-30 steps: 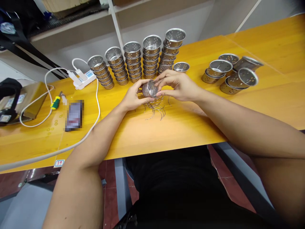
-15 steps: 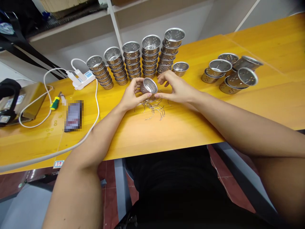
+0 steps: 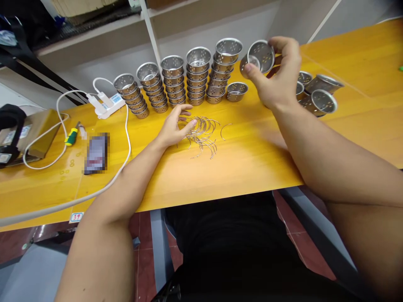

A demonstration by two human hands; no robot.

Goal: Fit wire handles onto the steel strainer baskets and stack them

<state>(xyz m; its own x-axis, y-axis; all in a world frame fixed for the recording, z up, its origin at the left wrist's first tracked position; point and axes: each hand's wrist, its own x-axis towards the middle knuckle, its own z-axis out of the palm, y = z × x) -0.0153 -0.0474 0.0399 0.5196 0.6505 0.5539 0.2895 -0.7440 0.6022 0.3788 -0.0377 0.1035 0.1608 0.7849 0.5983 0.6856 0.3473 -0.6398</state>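
A perforated metal cup [image 3: 263, 56] is raised above the table, tilted, with my right hand [image 3: 280, 77] gripping it between thumb and fingers. My left hand [image 3: 176, 128] rests over the table with fingers apart and nothing in it. Right beside the left fingertips lies a loose pile of thin curved wires [image 3: 203, 132], and one wire [image 3: 224, 131] sits a little to the right. A single cup [image 3: 236, 92] stands upright on the table, below and left of the raised one. Several stacks of like cups [image 3: 198, 75] line the back of the table.
More cups [image 3: 324, 102] lie loosely grouped at the right, partly hidden behind my right hand. To the left are a white power strip [image 3: 108, 105] with cables, a phone [image 3: 96, 153], a green-and-yellow screwdriver [image 3: 72, 136] and a cardboard box [image 3: 44, 134]. A shelf wall stands behind.
My right hand has taken the cup from my left hand and carried it up and to the right. My left hand stays in place, now without the cup, and the wire pile is uncovered.
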